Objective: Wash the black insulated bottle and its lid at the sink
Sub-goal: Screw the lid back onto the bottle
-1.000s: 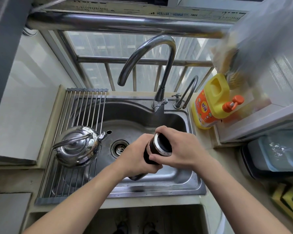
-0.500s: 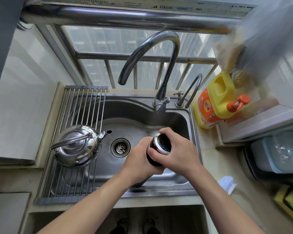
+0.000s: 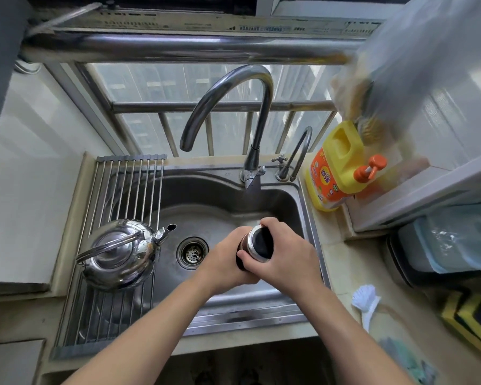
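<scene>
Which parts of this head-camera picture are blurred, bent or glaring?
Head view: the plastic bag at upper right is smeared by blur; the rail bows from wide-angle distortion; daylight glints on the kettle; both hands and the bottle stay sharp.

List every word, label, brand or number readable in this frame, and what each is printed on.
No text can be read with certainty.
Detergent bottle: orange label with printed characters and round badges, too blurred to read.
Window frame strip above the rail: rows of dark print, too small to read.
Black bottle, kettle, faucet: no visible text.
</scene>
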